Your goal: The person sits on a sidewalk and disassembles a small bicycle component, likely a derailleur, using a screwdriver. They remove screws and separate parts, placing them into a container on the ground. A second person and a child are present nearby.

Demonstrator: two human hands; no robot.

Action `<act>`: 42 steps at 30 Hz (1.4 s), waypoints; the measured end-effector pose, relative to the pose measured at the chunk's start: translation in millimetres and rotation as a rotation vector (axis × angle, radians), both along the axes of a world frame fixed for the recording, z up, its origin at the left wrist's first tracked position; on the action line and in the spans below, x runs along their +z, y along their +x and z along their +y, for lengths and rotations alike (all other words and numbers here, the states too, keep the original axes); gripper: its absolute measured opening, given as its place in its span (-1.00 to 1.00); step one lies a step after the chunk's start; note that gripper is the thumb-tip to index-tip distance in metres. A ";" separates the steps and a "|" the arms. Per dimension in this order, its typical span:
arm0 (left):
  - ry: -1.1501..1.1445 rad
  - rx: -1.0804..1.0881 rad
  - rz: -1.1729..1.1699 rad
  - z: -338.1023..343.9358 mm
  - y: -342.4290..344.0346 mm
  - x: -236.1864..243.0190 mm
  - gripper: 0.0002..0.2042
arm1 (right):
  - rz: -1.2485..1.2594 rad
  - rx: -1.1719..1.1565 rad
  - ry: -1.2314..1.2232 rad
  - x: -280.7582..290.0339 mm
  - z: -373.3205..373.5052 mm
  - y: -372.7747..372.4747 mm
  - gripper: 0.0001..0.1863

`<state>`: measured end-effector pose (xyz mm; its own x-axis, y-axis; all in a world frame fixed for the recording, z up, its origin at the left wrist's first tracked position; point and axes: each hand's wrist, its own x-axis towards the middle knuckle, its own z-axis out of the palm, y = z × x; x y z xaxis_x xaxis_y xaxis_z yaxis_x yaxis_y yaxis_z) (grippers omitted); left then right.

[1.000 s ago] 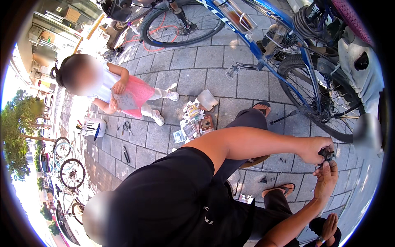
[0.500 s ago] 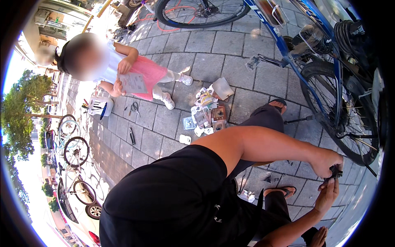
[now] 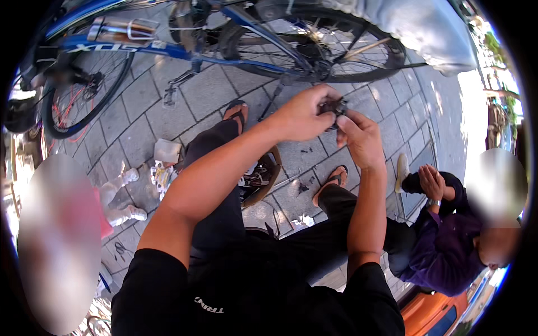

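Out in front of me, both hands meet at a small dark mechanical part [image 3: 334, 106], black and compact; its exact kind is not clear. My left hand [image 3: 307, 113] is closed around it from the left, fingers curled over it. From the right, my right hand [image 3: 364, 139] pinches its lower edge between thumb and fingers. Just beyond the hands stands a blue bicycle [image 3: 258, 66], its rear wheel [image 3: 386, 60] behind them. The fingers hide much of the part.
Below my left forearm sits a cardboard box [image 3: 260, 200] of dark parts. Left of it, small packages [image 3: 162, 175] lie on paving. A seated person [image 3: 443, 246] in dark purple is at right, hands together. Another person [image 3: 61, 235] stands at left. Pale fabric [image 3: 403, 28] hangs over the bicycle.
My view has swung to the right, bringing both hands to the middle and the person in purple into sight. The dark part stays held between both hands.
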<state>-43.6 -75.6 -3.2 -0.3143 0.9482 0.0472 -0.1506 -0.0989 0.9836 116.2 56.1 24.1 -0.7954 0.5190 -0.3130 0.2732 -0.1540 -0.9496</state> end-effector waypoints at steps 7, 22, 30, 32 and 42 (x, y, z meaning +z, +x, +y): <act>0.027 -0.052 -0.089 -1.7 5.5 20.1 -0.57 | 0.149 -0.059 -0.219 7.2 5.5 15.3 -0.64; 0.074 -0.039 -0.113 15.4 34.2 16.9 -0.68 | 0.055 -0.123 0.003 14.5 3.2 35.6 -0.68; 0.050 -0.006 -0.126 21.1 46.3 19.6 -0.65 | 0.005 -0.161 0.107 14.4 3.0 37.4 -0.68; 0.014 -0.038 -0.104 21.7 41.0 21.9 -0.68 | 0.012 -0.172 0.062 16.1 3.0 36.5 -0.67; -0.089 0.008 -0.352 22.4 33.9 24.0 -0.71 | 0.112 -0.074 -0.100 8.5 14.3 41.0 -0.69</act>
